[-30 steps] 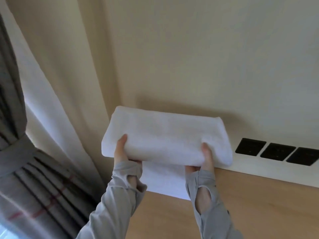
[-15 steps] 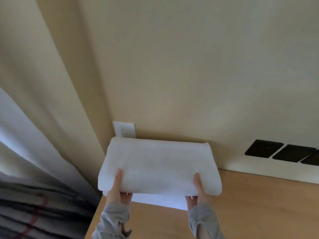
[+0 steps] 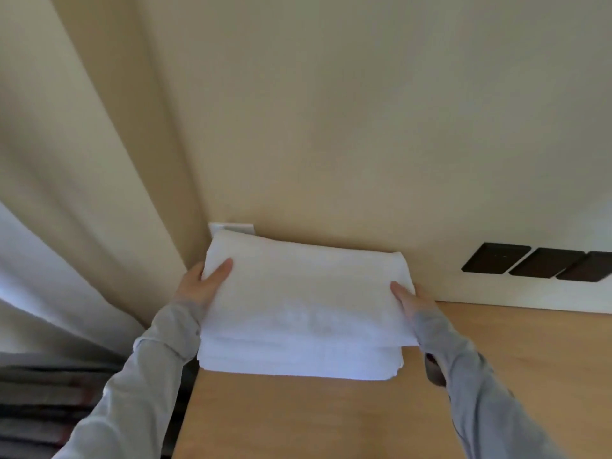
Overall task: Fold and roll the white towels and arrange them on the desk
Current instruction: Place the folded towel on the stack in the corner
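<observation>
Lowered since half a second ago, the folded towel (image 3: 304, 293) now sits down onto the stack of towels (image 3: 298, 364) at the back left corner of the desk (image 3: 331, 422), where earlier it was held clear above. The left hand (image 3: 202, 286) grips its left end and the right hand (image 3: 410, 301) its right end, each thumb on top, the other fingers hidden below. Its far edge meets the wall (image 3: 331, 127) and covers the bottom of the white wall plate (image 3: 231, 228); its near edge overhangs the stack a little. The stack's left side lies at the desk's left edge, beside the curtain (image 3: 82, 193). Bare desk runs to the right and toward the viewer, and the black sockets (image 3: 496, 258) stand well apart on the right.
</observation>
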Motion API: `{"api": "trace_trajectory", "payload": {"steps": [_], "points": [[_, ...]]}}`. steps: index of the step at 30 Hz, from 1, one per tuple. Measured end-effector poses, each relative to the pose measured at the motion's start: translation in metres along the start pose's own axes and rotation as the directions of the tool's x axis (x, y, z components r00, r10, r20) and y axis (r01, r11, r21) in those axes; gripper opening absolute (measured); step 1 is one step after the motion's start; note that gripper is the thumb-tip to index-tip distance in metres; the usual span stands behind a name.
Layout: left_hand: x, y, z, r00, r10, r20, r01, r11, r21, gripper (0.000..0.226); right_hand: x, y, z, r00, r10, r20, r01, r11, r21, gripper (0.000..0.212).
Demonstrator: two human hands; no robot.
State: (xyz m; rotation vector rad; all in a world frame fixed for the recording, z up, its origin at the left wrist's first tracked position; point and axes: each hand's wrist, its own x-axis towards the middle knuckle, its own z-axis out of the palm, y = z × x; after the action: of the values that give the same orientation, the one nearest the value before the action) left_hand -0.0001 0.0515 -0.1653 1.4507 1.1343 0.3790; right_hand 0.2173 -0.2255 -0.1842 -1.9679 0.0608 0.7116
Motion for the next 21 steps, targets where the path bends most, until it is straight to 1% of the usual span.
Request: {"api": "trace_trajectory", "payload": {"steps": [2,4,7,10,14,18,21], "points": [[0.007,0.006,-0.008,0.998,0.058,-0.033,-0.058,0.998,0.012,0.040,-0.006,0.004,0.008,0.991,-0.119,-0.063,0.119,0.993,0.005,0.031],[0.012,0.002,-0.010,0.999,0.034,-0.027,-0.032,0.998,0.061,0.047,-0.013,0.004,0.015,0.983,-0.163,-0.088,0.163,0.987,-0.009,0.028],[0.014,-0.020,-0.002,0.999,-0.052,-0.008,0.052,0.994,0.098,0.058,-0.015,0.004,0.024,0.979,-0.167,-0.116,0.156,0.983,-0.098,0.027],[0.013,-0.028,0.000,0.999,-0.017,-0.044,0.021,0.996,0.088,0.058,-0.015,0.006,0.024,0.970,-0.192,-0.149,0.179,0.979,-0.098,0.025],[0.015,-0.027,-0.003,0.999,0.031,-0.042,-0.028,0.997,0.078,0.058,-0.016,0.008,0.019,0.953,-0.225,-0.205,0.214,0.974,-0.076,0.023],[0.017,-0.029,0.001,0.999,-0.027,-0.027,0.031,0.989,0.144,0.060,-0.013,0.016,0.023,0.956,-0.204,-0.213,0.171,0.972,-0.163,0.030],[0.020,-0.025,-0.001,0.998,-0.049,-0.026,0.053,0.981,0.187,0.063,-0.013,0.011,0.023,0.954,-0.204,-0.221,0.169,0.972,-0.164,0.031]]}}
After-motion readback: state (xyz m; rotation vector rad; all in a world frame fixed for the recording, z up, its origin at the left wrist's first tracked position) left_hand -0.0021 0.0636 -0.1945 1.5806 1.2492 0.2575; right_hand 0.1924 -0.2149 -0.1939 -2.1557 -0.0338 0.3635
